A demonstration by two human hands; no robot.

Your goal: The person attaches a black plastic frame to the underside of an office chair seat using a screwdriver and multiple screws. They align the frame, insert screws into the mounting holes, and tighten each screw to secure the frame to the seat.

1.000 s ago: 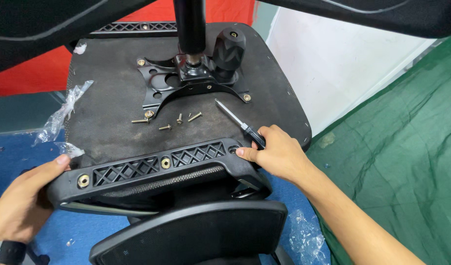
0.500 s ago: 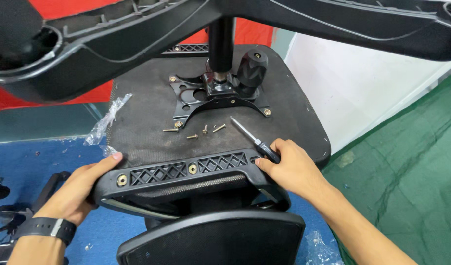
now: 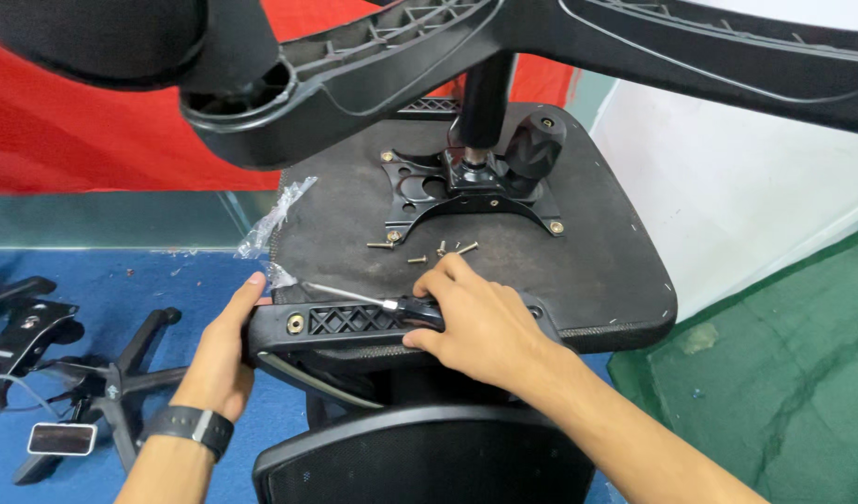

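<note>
While half a second ago the black-handled screwdriver (image 3: 391, 303) pointed to 11 o'clock, right hand (image 3: 480, 327) now presses it flat across the black plastic backrest bracket (image 3: 340, 322); left hand (image 3: 225, 350) fingers stay curled gripping the bracket's 9 o'clock end.

A crumpled clear plastic bag (image 3: 272, 219) lies at the left edge of the upturned black chair seat (image 3: 597, 252), just above the person's left hand (image 3: 225, 350), while a small rectangular grey-white label or screen (image 3: 62, 438), too blurred to identify, lies on the blue floor (image 3: 121, 280) at lower left.
</note>
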